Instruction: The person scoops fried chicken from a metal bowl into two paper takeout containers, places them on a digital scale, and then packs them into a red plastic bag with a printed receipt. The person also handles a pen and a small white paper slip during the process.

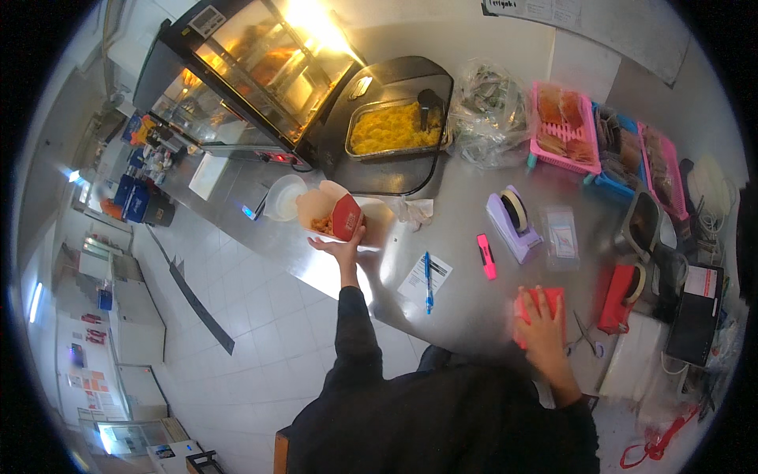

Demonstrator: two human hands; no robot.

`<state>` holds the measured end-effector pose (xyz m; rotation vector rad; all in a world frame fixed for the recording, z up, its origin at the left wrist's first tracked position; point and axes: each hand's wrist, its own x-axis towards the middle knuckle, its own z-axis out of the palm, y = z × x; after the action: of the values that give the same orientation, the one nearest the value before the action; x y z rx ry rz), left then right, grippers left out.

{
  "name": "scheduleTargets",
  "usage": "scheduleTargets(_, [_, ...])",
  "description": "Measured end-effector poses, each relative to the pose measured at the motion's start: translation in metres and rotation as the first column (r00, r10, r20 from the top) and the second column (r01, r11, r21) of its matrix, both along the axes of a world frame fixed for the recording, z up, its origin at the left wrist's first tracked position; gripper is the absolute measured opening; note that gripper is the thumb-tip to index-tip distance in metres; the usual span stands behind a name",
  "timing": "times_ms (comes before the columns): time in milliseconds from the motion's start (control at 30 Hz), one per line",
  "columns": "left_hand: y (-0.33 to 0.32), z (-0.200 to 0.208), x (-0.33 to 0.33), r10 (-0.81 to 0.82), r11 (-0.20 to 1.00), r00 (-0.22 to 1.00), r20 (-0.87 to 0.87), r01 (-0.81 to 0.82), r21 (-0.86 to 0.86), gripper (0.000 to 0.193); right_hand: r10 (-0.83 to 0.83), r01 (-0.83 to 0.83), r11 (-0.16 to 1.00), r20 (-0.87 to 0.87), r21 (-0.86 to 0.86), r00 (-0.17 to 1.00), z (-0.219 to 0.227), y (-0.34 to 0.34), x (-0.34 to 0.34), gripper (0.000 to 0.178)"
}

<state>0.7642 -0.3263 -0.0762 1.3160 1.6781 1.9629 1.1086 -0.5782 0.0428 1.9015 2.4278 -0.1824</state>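
My left hand (343, 250) supports a red takeaway box (347, 218) from below and beside it, above the counter's left edge. The box's pale flaps stand open, and browned pieces of food (321, 224) show inside. My right hand (542, 325) rests over a red rectangular thing (520, 317) on the counter, fingers spread across its top; its kind is hidden under the palm. Scissors (584, 340) lie just right of that hand. Between my hands are a blue pen (429, 283) on a printed slip (414, 285) and a pink highlighter (486, 257).
A round translucent tub (284, 197) stands behind the takeaway box. Farther back are a lit food warmer (253, 87) and a foil tray (395, 155) of yellow food. A purple tape dispenser (513, 225), a red tape dispenser (617, 304) and a pink basket (563, 126) of packets are on the right.
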Motion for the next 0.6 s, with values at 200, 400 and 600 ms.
scheduleTargets(200, [0.002,-0.019,-0.018,-0.200,0.969,0.971,0.130,0.216,-0.121,0.088,-0.124,0.023,0.946,0.292,0.325,0.948,-0.007,0.009,0.035,0.058])
scheduleTargets(400, [-0.096,0.038,0.069,-0.702,0.648,0.699,0.136,0.707,-0.283,0.090,-0.110,0.140,0.990,-0.723,-0.019,0.682,-0.016,0.001,0.001,0.061])
scheduleTargets(600, [-0.168,0.055,0.161,-0.977,0.100,0.176,0.121,0.878,-0.468,0.092,-0.213,0.185,0.931,-0.881,-0.313,-0.422,-0.061,0.003,-0.015,0.053])
